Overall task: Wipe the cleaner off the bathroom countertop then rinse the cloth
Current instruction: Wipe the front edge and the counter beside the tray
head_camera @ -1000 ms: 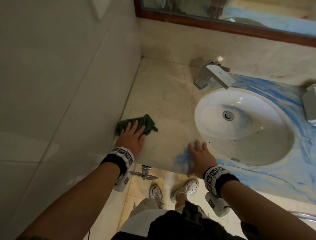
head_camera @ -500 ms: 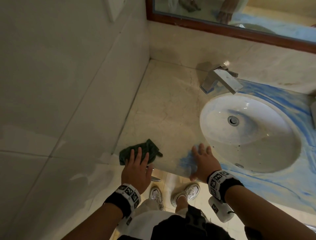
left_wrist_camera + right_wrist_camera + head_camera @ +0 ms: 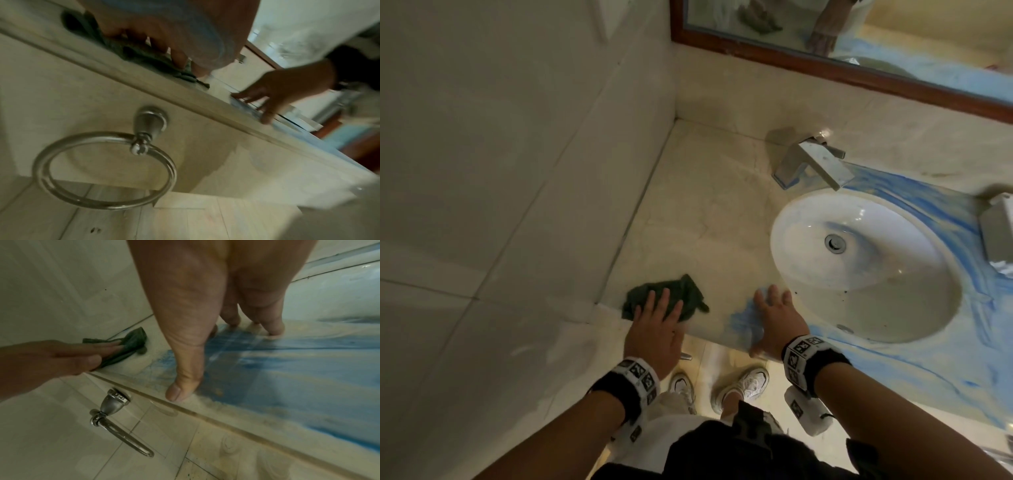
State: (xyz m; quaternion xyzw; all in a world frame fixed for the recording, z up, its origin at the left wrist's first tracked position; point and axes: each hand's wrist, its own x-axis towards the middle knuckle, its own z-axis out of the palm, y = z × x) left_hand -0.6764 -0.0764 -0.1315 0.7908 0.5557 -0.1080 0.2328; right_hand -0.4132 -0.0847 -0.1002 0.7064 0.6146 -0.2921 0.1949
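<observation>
At the countertop's [image 3: 709,219] front left corner, I press the dark cloth [image 3: 671,294] flat under my left hand's [image 3: 654,329] straight fingers to wipe, while my flat, empty right hand [image 3: 777,318] braces on blue cleaner [image 3: 743,322] for balance.

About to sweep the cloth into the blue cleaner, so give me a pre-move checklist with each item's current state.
1. Left hand on the cloth: ok, straight fingers press it flat.
2. Cloth fully on the countertop: ok, though close to the front edge.
3. Path from the cloth to the blue cleaner free: not ok, the right hand rests on that streak.
4. Left part of the countertop wiped: ok, no blue shows there.
5. Cleaner left around the sink: not ok, heavy streaks remain.
6. Faucet off: ok, no water runs.
</observation>
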